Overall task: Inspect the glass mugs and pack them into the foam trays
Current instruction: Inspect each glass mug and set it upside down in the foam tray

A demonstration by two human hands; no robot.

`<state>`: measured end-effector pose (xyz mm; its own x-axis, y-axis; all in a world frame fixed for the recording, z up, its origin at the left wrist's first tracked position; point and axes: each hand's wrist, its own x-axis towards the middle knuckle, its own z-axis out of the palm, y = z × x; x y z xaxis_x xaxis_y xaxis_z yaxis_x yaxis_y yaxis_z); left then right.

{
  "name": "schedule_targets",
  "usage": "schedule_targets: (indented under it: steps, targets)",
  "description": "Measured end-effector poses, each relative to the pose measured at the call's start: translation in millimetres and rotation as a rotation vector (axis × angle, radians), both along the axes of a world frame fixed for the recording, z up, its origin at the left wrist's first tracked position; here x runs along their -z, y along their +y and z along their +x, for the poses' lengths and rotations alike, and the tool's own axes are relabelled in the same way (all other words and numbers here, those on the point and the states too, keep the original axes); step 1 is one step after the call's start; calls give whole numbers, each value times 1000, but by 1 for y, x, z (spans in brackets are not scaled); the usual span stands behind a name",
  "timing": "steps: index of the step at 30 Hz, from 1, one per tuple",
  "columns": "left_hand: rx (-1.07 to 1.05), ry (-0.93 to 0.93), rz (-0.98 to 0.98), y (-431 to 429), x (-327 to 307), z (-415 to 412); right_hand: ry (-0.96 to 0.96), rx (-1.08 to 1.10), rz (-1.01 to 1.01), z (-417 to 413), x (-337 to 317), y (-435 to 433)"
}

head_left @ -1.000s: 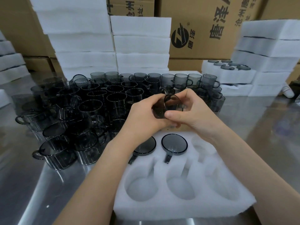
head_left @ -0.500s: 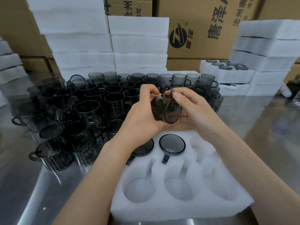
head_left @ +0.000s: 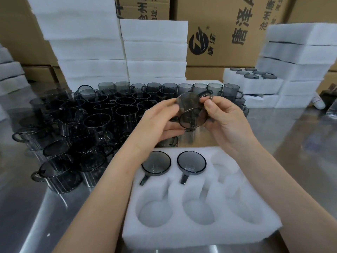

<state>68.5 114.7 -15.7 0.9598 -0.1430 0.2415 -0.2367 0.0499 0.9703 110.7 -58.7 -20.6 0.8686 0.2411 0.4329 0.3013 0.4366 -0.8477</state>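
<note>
Nearest the person, a white foam tray point(head_left: 200, 232) lies flat on the steel worktop point(head_left: 300, 143), its six round pockets cut in two rows. Two packed mugs point(head_left: 156, 165) sit in the far row, in the left and middle pockets, with their handles pointing back toward the person. The other pockets show bare foam.

Above the tray's far edge, both hands hold one smoky glass mug point(head_left: 191, 114) off the worktop. It is tipped on its side with its mouth facing the person. The left hand point(head_left: 156, 123) curls its fingers round the mug's left side. The right hand point(head_left: 224, 121) pinches the rim near the handle, thumb on top; the handle sticks up on the far right.

To the left and behind, a crowd of loose mugs point(head_left: 102, 121) stands packed close on the worktop, most upright. Farther back rise stacks of foam trays point(head_left: 87, 52). On the right, another filled tray point(head_left: 253, 83) rests on a low pile. Printed cardboard boxes point(head_left: 228, 42) stand behind it all.
</note>
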Motion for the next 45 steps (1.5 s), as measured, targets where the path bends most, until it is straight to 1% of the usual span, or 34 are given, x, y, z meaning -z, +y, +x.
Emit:
schedule_targets:
  steps: [2,5,8,13,16,20,24,27,30,36,41,45]
  targets:
    - [16,54,-61,-2,-1,-2,-39,29,-22,0,1,1]
    - [-56,-16,-17,-10,1,-4,-61,53,-82,1,3,3]
    - [-123,-106,7,-12,2,-6,2,3,-100,0,1,2]
    - [-280,-229,96,-11,3,-6,113,-13,-204,-1,-3,1]
    - [-346,-340,212,-10,5,-5,132,-29,-249,-2,-4,2]
    - [-418,-479,382,-10,7,-6,110,-34,-325,-2,0,3]
    - [-444,-540,435,-10,8,-7,57,-5,-370,-2,1,4]
    - [-444,-513,384,-10,7,-5,-1,25,-330,-3,2,6]
    - [-414,-466,313,-9,8,-4,-36,10,-287,-4,1,6]
    - [-308,-339,57,-8,7,-3,-114,-89,-222,-7,-1,0]
    - [-226,-271,-24,-5,7,-1,-117,-107,-189,-10,-1,1]
    - [-186,-259,-77,-4,9,0,-71,-151,-80,-8,-4,-5]
